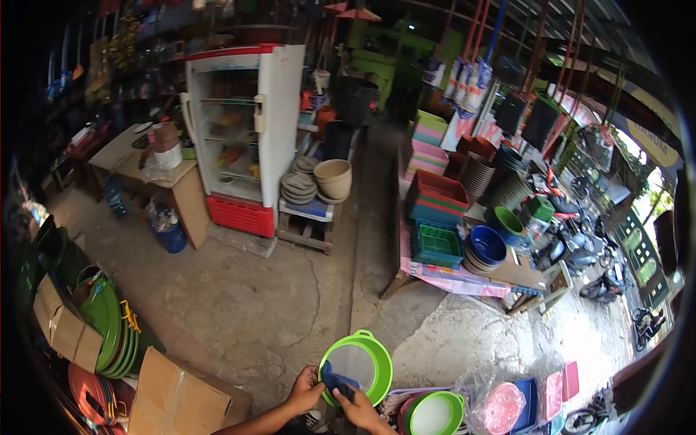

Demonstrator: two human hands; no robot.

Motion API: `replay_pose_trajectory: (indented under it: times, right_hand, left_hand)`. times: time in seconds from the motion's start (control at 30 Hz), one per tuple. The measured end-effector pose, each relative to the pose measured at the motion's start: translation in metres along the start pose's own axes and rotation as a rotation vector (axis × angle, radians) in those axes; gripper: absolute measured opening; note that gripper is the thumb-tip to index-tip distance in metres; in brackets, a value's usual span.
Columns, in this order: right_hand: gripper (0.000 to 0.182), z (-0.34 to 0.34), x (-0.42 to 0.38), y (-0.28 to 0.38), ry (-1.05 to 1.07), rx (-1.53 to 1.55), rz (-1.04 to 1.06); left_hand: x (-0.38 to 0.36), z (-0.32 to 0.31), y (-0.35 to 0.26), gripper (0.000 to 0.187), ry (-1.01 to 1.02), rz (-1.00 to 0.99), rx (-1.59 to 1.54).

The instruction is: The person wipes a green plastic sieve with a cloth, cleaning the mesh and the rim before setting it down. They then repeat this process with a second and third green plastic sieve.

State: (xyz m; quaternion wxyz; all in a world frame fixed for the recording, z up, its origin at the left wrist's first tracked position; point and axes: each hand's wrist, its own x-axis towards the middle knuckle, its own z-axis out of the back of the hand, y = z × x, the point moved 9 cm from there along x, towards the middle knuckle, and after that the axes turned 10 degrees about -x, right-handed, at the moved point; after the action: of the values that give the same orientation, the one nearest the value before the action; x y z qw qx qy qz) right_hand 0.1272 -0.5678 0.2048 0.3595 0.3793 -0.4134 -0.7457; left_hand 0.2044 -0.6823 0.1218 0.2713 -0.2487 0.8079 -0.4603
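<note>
At the bottom centre a round green sieve (378, 357) with a pale mesh is tilted over the concrete floor. My left hand (306, 390) is closed at its left rim. A dark blue cloth (338, 382) lies across the sieve's lower left part, and my right hand (357, 410) grips it against the near rim. Just to the right, a second green sieve (455, 413) rests on a stack of plastic ware.
A cardboard box (174, 391) and green lids (105, 326) stand at the lower left. Baskets and basins cover a table (464, 283) at the right. A glass-door fridge (288, 130) stands behind, beside a wooden desk (119, 163). Motorbikes (573, 246) are parked at the far right.
</note>
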Motion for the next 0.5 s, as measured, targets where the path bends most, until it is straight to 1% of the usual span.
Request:
replay_pose_trajectory:
  times: [0.03,0.1,0.13,0.17,0.23,0.27,0.3,0.37,0.4,0.43,0.5]
  right_hand:
    - [0.045,-0.01,0.0,0.004,0.036,-0.006,0.022]
    - [0.046,-0.028,-0.005,0.021,0.124,-0.046,0.226]
    - [0.049,-0.033,-0.005,0.023,0.21,-0.057,0.247]
    - [0.049,-0.035,-0.003,0.02,0.244,-0.058,0.266]
    - [0.051,-0.059,-0.009,0.004,0.503,-0.275,0.282]
    - [0.055,-0.066,-0.014,-0.001,0.584,-0.304,0.262]
    - [0.055,-0.068,-0.018,0.005,0.61,-0.308,0.275]
    - [0.056,-0.076,-0.028,0.007,0.711,-0.698,0.342]
    - [0.057,-0.084,-0.028,-0.012,0.717,-0.847,0.412]
    - [0.057,-0.088,-0.029,-0.023,0.74,-0.851,0.43]
    - [0.057,-0.091,-0.029,-0.029,0.626,-1.073,0.556]
  left_hand:
    - [-0.006,0.011,-0.004,0.024,-0.036,-0.022,-0.002]
    - [-0.022,0.03,-0.01,0.026,-0.114,-0.068,-0.056]
    - [-0.033,0.033,-0.023,0.026,-0.15,-0.088,-0.058]
    - [-0.047,0.037,-0.033,0.027,-0.196,-0.088,-0.078]
    - [-0.071,0.052,-0.034,0.028,-0.268,-0.094,-0.098]
    - [-0.08,0.061,-0.031,0.029,-0.27,-0.185,-0.07]
    - [-0.091,0.066,-0.032,0.03,-0.27,-0.276,-0.042]
    - [-0.116,0.07,-0.039,0.029,-0.333,-0.312,-0.026]
    - [-0.129,0.072,-0.041,0.029,-0.367,-0.332,-0.007]
    - [-0.141,0.076,-0.038,0.029,-0.394,-0.34,-0.008]
    - [-0.163,0.083,-0.035,0.028,-0.403,-0.366,0.094]
